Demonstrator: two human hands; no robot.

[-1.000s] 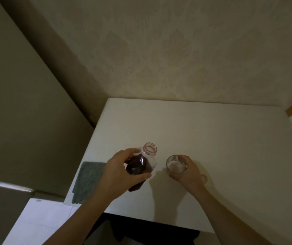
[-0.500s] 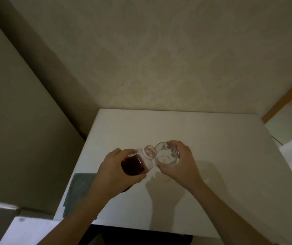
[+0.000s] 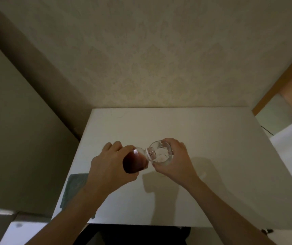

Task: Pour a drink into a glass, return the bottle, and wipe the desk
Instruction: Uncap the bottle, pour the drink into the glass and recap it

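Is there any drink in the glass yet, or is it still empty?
Empty, as far as it shows: the glass in the right hand looks clear, while the dark drink sits in the tipped bottle.

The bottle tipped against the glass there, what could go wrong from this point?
The bottle, gripped by the left hand, has its open mouth at the rim of the glass, which the right hand holds tilted above the white desk. A fast tip could send dark drink over the rim. The cloth lies partly under the left forearm.
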